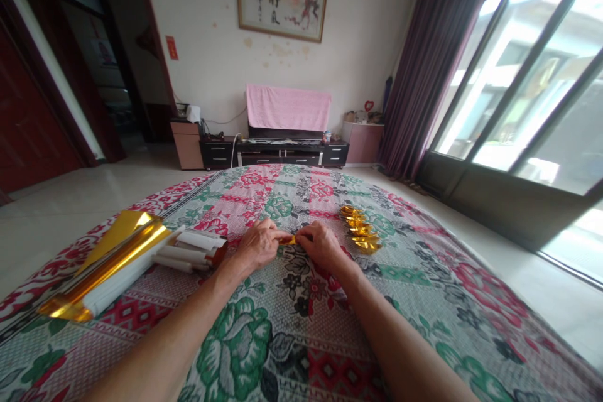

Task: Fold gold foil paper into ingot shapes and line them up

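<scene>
Over the flowery cloth point(238, 352), your left hand point(260, 244) and right hand point(323, 245) have a gold strip point(287, 240) pinched. Shiny folded bits point(362, 228) sit off right.

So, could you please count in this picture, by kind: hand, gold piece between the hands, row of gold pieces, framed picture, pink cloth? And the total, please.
Hands: 2 (left hand, right hand)
Gold piece between them: 1
Row of gold pieces: 1
Framed picture: 1
Pink cloth: 1
Total: 6

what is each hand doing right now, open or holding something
Left hand: closed, holding the left end of a small, narrow piece of shiny gold foil.
Right hand: closed, pinching the right end of that same piece.
</scene>
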`<action>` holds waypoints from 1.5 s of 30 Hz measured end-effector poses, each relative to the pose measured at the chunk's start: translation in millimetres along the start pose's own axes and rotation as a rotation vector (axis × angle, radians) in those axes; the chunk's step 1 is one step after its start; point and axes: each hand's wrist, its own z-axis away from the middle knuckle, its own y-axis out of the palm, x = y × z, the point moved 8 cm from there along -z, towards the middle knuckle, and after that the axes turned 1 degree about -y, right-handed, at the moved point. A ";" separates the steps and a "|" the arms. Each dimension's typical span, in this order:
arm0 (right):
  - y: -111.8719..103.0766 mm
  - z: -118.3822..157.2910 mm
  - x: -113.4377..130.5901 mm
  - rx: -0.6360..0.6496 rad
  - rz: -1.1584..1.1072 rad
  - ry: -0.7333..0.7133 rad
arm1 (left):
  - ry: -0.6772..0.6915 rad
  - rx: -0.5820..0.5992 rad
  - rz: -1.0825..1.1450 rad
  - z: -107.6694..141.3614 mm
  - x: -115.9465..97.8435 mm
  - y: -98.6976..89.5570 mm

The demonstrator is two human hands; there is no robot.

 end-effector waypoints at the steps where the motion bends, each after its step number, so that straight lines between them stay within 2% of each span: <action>1: 0.3 0.1 0.0 -0.002 0.002 -0.004 | -0.003 -0.004 -0.003 0.1 -0.9 -0.6; 10: 1.6 0.7 0.2 -0.008 0.011 0.026 | -0.065 -0.097 -0.042 1.4 -7.5 -6.6; 22: -1.4 2.1 1.9 -0.019 0.005 0.025 | -0.099 -0.013 0.067 -2.6 6.7 0.3; 30: -1.5 2.7 0.8 -0.045 0.006 0.122 | -0.100 -0.026 0.070 -2.4 9.4 0.1; 45: 0.3 -1.6 3.0 0.000 0.035 0.014 | -0.051 0.006 0.110 -1.8 9.2 -0.6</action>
